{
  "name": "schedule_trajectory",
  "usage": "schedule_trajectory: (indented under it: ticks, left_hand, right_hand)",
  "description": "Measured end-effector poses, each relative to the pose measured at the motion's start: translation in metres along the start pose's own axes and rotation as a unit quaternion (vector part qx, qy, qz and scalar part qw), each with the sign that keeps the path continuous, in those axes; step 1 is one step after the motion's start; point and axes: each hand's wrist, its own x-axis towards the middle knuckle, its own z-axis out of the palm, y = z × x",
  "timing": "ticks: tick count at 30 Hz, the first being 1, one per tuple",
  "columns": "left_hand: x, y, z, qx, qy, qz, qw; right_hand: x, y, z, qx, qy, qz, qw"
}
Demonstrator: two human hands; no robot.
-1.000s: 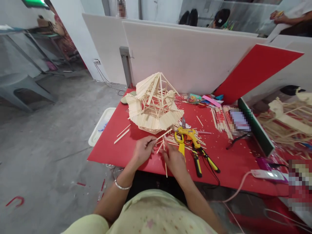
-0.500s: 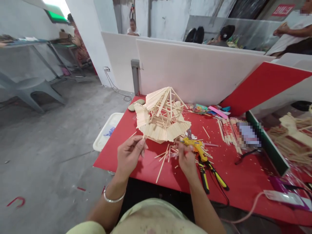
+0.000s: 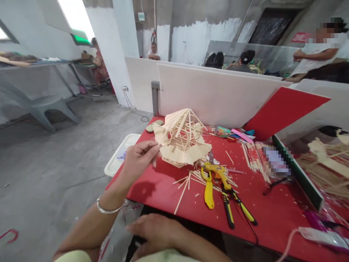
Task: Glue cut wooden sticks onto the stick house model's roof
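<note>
A house-like model [image 3: 188,153] of thin wooden sticks, with a peaked, partly open roof frame, stands on the red tabletop [image 3: 169,185]. My left hand [image 3: 140,158] is at the model's left edge, thumb and fingertips pinched together. Whatever lies between them is too small to make out. Low in front of my body, off the tabletop, my right hand [image 3: 156,231] is slightly blurred, its fingers stretched to the left and apart, holding nothing visible. A yellow-handled cutter [image 3: 208,193] lies beside a yellow glue gun [image 3: 219,174] and loose sticks [image 3: 188,185].
Yellow-and-black handled pliers [image 3: 228,207] lie near the front edge. Bundled sticks [image 3: 253,156] and a green-sided board [image 3: 300,174] are at right. White panels [image 3: 218,92] stand behind. A white tray [image 3: 111,165] sits left of the table. Several people are in the background.
My right hand has moved away from the cutter and glue gun, down and left toward my body. My left hand stays by the model's left edge; the upright stick it held no longer shows.
</note>
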Motion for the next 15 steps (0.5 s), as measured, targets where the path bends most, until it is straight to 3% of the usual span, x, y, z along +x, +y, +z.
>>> schedule_trajectory:
  ticks: [2,5,7,11,15]
  left_hand:
    - [0.012,-0.007,0.005,-0.037,-0.034,-0.040,0.998]
    - [0.031,-0.026,0.020,-0.095,-0.036,-0.075,0.992]
    - [0.041,-0.036,0.030,-0.133,-0.028,-0.093,0.986]
    - [0.052,-0.042,0.044,-0.173,-0.030,-0.107,0.979]
    - [0.055,-0.039,0.048,-0.165,-0.025,-0.115,0.979]
  right_hand:
    - [-0.005,-0.002,-0.026,-0.028,0.002,0.004,1.000]
    - [-0.022,-0.007,-0.078,-0.093,0.116,0.058,0.987]
    - [-0.033,-0.012,-0.105,-0.115,0.145,0.056,0.981]
    - [-0.048,-0.021,-0.141,-0.165,0.180,0.020,0.969]
    - [-0.043,-0.018,-0.175,-0.265,0.250,-0.007,0.931]
